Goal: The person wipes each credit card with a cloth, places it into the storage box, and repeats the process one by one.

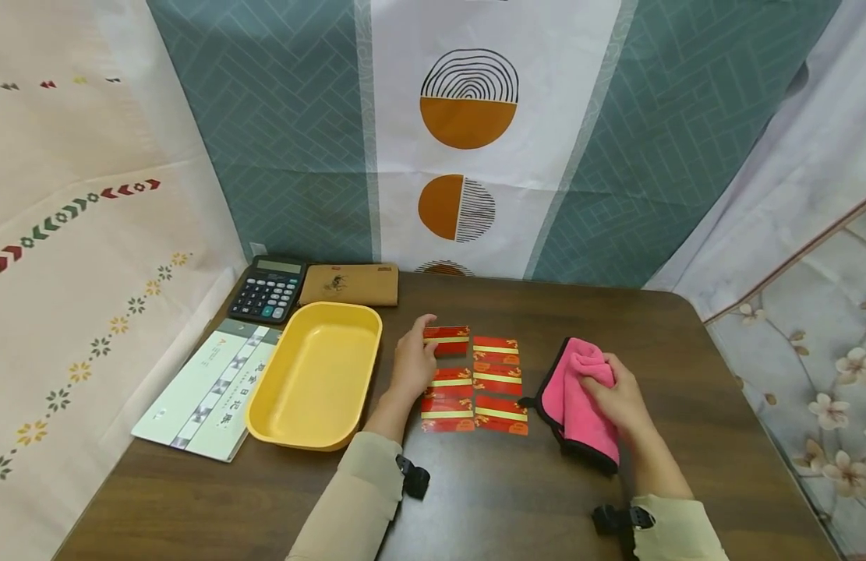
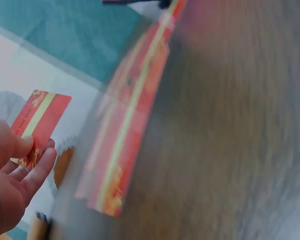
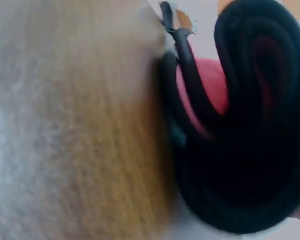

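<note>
My left hand pinches a red card with a pale gold stripe, thumb on one face and fingers behind. In the left wrist view that card is tilted up off the table. Several more red cards of the same look lie in two columns just right of this hand. My right hand grips a folded pink cloth with black edging and a small black loop. In the right wrist view the cloth's dark edging hides the fingers.
Left of the cards stands a yellow tray. Beside it lie a pale green booklet, a black calculator and a brown notebook. A patterned curtain hangs behind the brown wooden table.
</note>
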Demonstrator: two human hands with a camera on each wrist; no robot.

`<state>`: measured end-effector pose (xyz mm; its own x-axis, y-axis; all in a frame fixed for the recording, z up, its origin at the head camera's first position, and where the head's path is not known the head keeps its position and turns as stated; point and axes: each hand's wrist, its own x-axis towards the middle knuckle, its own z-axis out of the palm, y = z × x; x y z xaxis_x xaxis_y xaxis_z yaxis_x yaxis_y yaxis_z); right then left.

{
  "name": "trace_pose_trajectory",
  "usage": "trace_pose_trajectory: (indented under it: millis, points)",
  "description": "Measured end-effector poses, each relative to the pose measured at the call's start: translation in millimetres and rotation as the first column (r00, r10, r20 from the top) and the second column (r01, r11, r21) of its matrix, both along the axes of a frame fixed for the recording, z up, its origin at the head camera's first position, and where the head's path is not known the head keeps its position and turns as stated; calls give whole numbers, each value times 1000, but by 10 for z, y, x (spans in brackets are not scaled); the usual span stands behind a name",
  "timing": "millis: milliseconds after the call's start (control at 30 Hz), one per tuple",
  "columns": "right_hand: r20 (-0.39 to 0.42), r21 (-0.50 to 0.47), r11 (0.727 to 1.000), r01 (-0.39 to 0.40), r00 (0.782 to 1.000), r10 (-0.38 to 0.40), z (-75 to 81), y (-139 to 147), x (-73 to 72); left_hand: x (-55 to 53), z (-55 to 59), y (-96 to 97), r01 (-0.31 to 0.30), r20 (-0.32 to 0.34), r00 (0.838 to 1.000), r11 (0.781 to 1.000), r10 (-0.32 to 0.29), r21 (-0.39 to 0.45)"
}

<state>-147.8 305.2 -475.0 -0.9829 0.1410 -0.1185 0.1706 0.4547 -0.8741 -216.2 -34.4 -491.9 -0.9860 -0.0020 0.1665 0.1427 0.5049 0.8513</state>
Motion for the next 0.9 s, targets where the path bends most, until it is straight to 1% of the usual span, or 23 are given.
trace_pose_trajectory:
  millis: [67,167,267,367,433,467,533,567,667,767,800,833,900]
  points:
    - [-27,-107,994,0,1000,-3,10,11,34,50,60,37,-7,5,1000,993,7,115]
    - [-85,-246,968,-44,996,24,55,14,70,113,153,85,-10,20,1000,964,5,265]
    - [-155,-334,935,-123,985,74,134,-11,81,164,244,116,-9,54,998,930,-12,366]
    - [-204,-384,902,-198,971,126,224,-69,83,218,343,135,-7,92,995,890,-40,456]
    - [-223,-385,891,-243,961,165,284,-126,86,264,409,146,5,106,992,869,-67,495]
    - [-233,-380,887,-262,955,182,312,-159,90,286,441,150,15,110,990,857,-83,514]
    - [-245,-359,886,-295,945,215,366,-225,99,333,499,161,32,116,987,842,-112,538]
    - [-252,-345,886,-310,940,230,393,-260,105,358,526,168,42,117,985,837,-125,546]
    - [-274,-307,883,-356,921,276,464,-364,119,424,577,196,53,125,981,830,-146,555]
    - [-287,-269,877,-399,902,323,526,-483,124,492,600,235,78,118,978,819,-175,568]
    - [-283,-256,877,-407,899,335,543,-525,123,514,597,249,91,110,976,818,-186,569]
    - [-281,-227,887,-402,899,336,559,-571,118,536,599,263,109,102,974,808,-204,579]
    - [-279,-148,920,-364,907,314,587,-666,110,582,605,288,134,91,968,791,-233,597]
